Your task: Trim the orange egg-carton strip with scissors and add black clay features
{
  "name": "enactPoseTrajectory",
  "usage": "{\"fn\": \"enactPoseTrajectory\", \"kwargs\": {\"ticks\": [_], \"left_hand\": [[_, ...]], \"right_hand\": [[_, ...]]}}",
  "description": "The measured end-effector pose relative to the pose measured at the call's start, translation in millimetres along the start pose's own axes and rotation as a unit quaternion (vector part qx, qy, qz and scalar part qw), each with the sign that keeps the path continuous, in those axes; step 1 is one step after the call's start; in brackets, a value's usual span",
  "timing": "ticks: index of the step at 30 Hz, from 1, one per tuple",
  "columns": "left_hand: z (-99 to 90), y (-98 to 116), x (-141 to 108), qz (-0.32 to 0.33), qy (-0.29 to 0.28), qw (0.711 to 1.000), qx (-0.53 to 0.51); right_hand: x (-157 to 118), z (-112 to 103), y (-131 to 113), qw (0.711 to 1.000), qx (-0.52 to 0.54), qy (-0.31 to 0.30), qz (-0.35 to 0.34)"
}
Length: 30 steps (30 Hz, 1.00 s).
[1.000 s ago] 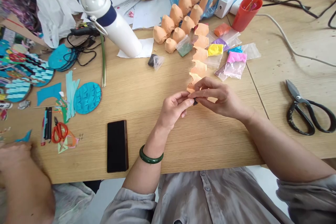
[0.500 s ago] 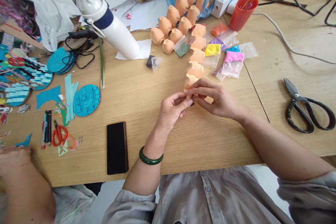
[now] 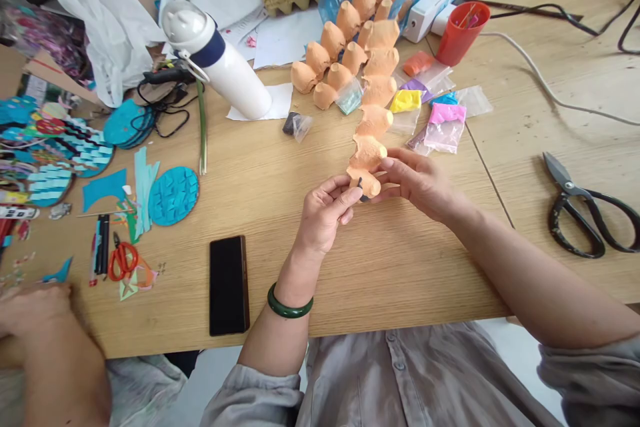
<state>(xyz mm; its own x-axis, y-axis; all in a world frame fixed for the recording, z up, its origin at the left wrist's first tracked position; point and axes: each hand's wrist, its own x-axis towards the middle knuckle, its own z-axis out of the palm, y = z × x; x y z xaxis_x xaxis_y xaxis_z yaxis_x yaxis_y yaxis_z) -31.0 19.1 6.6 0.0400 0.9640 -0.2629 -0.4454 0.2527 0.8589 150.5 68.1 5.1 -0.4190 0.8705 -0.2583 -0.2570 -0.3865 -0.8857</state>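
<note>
A long orange strip of egg carton [image 3: 373, 117] extends away from me, its cups in a row. My left hand [image 3: 325, 210] pinches the strip's near end between thumb and fingers. At the strip's right side, my right hand [image 3: 417, 180] has its thumb against the edge and its other fingers low by the last cup, partly hidden. Small black bits, perhaps clay, show on that end cup. A black lump [image 3: 289, 123] with a clear bag lies farther left. Bags of yellow clay [image 3: 405, 101] and pink clay [image 3: 447, 113] lie right of the strip.
More egg carton cups [image 3: 333, 40] stand behind, near a white bottle [image 3: 235, 80] and a red cup [image 3: 463, 33]. A phone [image 3: 229, 285] lies left, large scissors [image 3: 575, 197] right. Another person's hand [image 3: 37, 307] rests by blue craft pieces [image 3: 174, 195].
The egg carton strip has tilted, so its outer cups now show more. My right hand has drawn back slightly from the end, uncovering the black bits. The view has shifted a little.
</note>
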Motion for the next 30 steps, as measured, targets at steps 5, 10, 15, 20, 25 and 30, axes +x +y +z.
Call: {"fn": "enactPoseTrajectory", "kwargs": {"ticks": [5,10,15,20,25,30], "left_hand": [[1.5,-4.4,-2.6,0.006,-0.035,0.999,0.039],[6.3,-6.2,-4.1,-0.023,-0.025,0.998,0.054],[7.5,-1.1,-4.5,-0.074,-0.058,0.995,0.035],[4.2,-6.3,-1.8,-0.056,-0.029,0.997,0.033],[1.2,-12.6,0.8,-0.044,-0.007,0.998,0.045],[-0.6,-16.1,1.5,-0.027,0.02,0.995,0.09]], "right_hand": [[-1.8,0.5,2.3,0.998,0.033,-0.047,-0.023],[1.2,-4.8,6.2,0.998,-0.017,-0.011,-0.058],[0.5,-3.1,3.8,0.995,-0.038,-0.001,-0.09],[-4.7,3.0,-0.7,0.987,-0.084,0.011,-0.135],[-5.4,4.2,2.7,0.978,-0.117,0.043,-0.167],[-2.3,5.7,8.4,0.977,-0.112,0.038,-0.176]]}}
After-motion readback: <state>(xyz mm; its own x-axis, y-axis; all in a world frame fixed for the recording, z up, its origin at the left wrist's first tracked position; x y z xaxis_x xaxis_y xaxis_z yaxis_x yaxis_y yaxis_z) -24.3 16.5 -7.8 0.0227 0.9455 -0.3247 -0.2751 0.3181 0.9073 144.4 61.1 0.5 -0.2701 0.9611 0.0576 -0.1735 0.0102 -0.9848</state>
